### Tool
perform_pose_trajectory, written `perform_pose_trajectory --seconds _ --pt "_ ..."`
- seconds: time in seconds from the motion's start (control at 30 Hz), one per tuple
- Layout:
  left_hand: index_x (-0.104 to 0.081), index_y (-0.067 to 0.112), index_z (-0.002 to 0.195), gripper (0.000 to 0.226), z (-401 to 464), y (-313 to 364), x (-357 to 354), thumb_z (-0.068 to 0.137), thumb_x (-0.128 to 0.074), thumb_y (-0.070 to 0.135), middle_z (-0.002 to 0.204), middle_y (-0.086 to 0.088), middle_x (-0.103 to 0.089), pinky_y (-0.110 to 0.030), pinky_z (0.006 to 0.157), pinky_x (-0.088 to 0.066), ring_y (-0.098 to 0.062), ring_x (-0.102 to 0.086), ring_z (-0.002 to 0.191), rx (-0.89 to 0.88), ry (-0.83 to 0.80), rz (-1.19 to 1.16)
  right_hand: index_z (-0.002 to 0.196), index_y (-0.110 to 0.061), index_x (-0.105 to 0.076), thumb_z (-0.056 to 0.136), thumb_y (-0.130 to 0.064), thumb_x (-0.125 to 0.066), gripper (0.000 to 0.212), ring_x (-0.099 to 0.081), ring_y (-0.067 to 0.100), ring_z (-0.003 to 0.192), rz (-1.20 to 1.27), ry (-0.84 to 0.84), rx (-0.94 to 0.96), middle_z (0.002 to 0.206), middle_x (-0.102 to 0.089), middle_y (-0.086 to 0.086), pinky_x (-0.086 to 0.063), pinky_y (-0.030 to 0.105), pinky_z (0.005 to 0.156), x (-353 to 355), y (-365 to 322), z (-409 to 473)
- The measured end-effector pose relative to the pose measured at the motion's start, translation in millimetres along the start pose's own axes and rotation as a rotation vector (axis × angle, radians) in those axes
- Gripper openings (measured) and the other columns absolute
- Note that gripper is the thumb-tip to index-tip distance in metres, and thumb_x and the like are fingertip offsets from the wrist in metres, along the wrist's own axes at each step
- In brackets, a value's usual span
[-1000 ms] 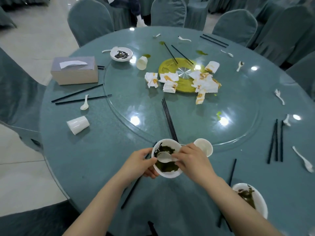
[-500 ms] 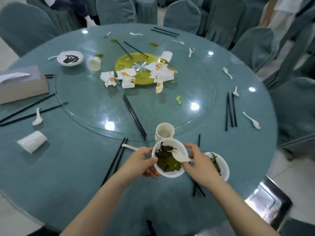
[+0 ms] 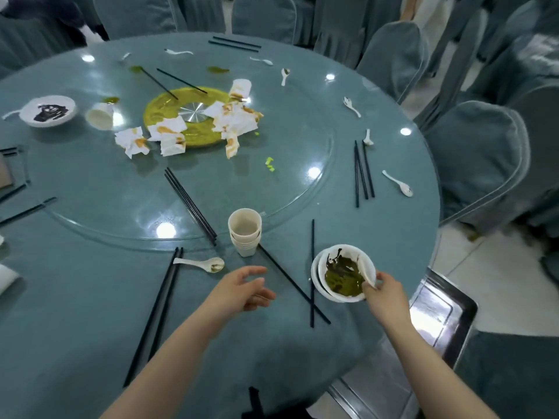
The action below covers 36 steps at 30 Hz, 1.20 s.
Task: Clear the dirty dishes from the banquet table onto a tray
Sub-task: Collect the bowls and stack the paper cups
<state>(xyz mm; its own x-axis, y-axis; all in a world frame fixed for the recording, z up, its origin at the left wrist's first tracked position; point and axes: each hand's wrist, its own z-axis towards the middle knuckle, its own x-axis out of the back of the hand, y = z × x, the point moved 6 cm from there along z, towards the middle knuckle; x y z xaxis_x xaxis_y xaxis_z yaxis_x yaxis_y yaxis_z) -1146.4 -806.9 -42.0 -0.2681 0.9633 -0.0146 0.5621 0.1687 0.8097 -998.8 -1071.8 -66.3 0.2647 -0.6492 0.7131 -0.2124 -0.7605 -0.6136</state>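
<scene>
A white bowl (image 3: 343, 275) smeared with green leftovers sits stacked on a second bowl near the table's right front edge. A white spoon (image 3: 367, 272) lies inside it, and my right hand (image 3: 382, 293) pinches the spoon at the bowl's near rim. My left hand (image 3: 242, 290) hovers above the tablecloth with loosely curled fingers and holds nothing. A stack of white cups (image 3: 245, 231) stands just beyond it, with a dirty spoon (image 3: 201, 264) to their left. The steel tray (image 3: 435, 313) sits low beside the table at the right.
Black chopsticks (image 3: 287, 281) lie crossed between my hands, with more pairs (image 3: 157, 313) around the table. Soiled napkins (image 3: 233, 119) and a tipped cup (image 3: 99, 115) lie on the glass turntable (image 3: 272, 195). A dirty plate (image 3: 48, 111) sits far left. Covered chairs (image 3: 478, 164) ring the table.
The green-smeared bowl moved right and now rests on the other bowl. My left hand let go of it and drew back. My view swung to the right.
</scene>
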Motion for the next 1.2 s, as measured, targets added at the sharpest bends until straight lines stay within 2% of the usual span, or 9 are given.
perform_pose_trajectory --seconds 0.2,0.37,0.47,0.53,0.6,0.67,0.83,1.0,1.2 --pt "-0.058 0.023 0.113 0.019 1 -5 11 0.098 -0.048 0.017 0.082 -0.004 -0.075 -0.024 0.067 -0.05 -0.014 -0.07 0.069 0.038 0.078 -0.035 0.134 -0.019 -0.038 0.089 -0.038 -0.06 0.054 -0.062 0.026 0.087 -0.043 -0.002 -0.031 0.096 -0.065 0.003 -0.041 0.03 0.065 -6 1 5" --pt "-0.058 0.023 0.112 0.018 -3 -1 30 0.098 -0.048 0.018 0.083 -0.003 -0.076 -0.025 0.068 -0.05 -0.014 -0.07 0.069 0.024 0.14 -0.066 0.093 -0.029 -0.057 0.089 -0.029 -0.056 0.005 -0.054 0.016 0.071 -0.111 -0.055 0.166 0.08 -0.062 -0.006 -0.033 0.019 0.05 -4 -34 1" --pt "-0.059 0.022 0.113 0.018 -10 0 49 0.098 -0.049 0.019 0.084 -0.003 -0.075 -0.025 0.067 -0.05 -0.016 -0.069 0.071 0.012 0.192 -0.105 0.072 -0.034 -0.055 0.085 -0.024 -0.057 0.017 -0.054 0.005 0.069 -0.131 -0.099 0.277 0.072 -0.058 -0.02 -0.036 0.015 0.053 -14 -71 -9" --pt "-0.06 0.02 0.112 0.019 -17 0 65 0.097 -0.051 0.018 0.084 -0.003 -0.075 -0.025 0.066 -0.049 -0.017 -0.069 0.071 0.012 0.243 -0.135 0.069 -0.036 -0.055 0.083 -0.027 -0.056 0.017 -0.054 -0.001 0.061 -0.187 -0.161 0.349 0.066 -0.059 -0.017 -0.038 0.014 0.049 -30 -95 -19" --pt "-0.061 0.019 0.111 0.019 -25 -2 81 0.094 -0.053 0.015 0.084 -0.004 -0.075 -0.024 0.065 -0.049 -0.017 -0.068 0.071 0.007 0.294 -0.173 0.072 -0.039 -0.055 0.081 -0.031 -0.059 0.013 -0.051 0.0 0.048 -0.23 -0.271 0.426 0.058 -0.058 -0.011 -0.033 0.013 0.041 -53 -113 -32" --pt "-0.06 0.018 0.112 0.02 -35 -5 98 0.094 -0.053 0.014 0.086 -0.006 -0.075 -0.025 0.066 -0.049 -0.016 -0.067 0.069 -0.004 0.344 -0.214 0.082 -0.039 -0.06 0.08 -0.035 -0.063 0.006 -0.052 -0.001 0.051 -0.286 -0.361 0.506 0.06 -0.058 -0.012 -0.032 0.014 0.043 -78 -130 -43" --pt "-0.055 0.01 0.119 0.024 -59 -21 133 0.098 -0.045 0.01 0.091 -0.012 -0.069 -0.028 0.068 -0.045 -0.02 -0.063 0.068 -0.004 0.466 -0.339 0.106 -0.026 -0.065 0.083 -0.037 -0.061 0.025 -0.062 0.017 0.098 -0.389 -0.504 0.537 0.104 -0.069 -0.005 -0.041 0.022 0.072 -139 -151 -51" --pt "-0.054 0.011 0.118 0.024 -80 -46 160 0.096 -0.045 0.007 0.09 -0.013 -0.069 -0.026 0.067 -0.049 -0.019 -0.063 0.069 0.046 0.565 -0.418 0.104 -0.022 -0.066 0.087 -0.025 -0.053 0.022 -0.062 0.026 0.099 -0.461 -0.515 0.52 0.106 -0.069 0.005 -0.05 0.033 0.081 -188 -160 -49" --pt "-0.055 0.014 0.115 0.021 -100 -82 200 0.099 -0.042 0.01 0.091 -0.009 -0.069 -0.03 0.074 -0.044 -0.02 -0.063 0.075 0.082 0.685 -0.468 0.115 -0.018 -0.052 0.094 -0.025 -0.043 0.024 -0.059 0.033 0.1 -0.55 -0.539 0.686 0.109 -0.065 0.01 -0.044 0.035 0.075 -239 -190 -65"
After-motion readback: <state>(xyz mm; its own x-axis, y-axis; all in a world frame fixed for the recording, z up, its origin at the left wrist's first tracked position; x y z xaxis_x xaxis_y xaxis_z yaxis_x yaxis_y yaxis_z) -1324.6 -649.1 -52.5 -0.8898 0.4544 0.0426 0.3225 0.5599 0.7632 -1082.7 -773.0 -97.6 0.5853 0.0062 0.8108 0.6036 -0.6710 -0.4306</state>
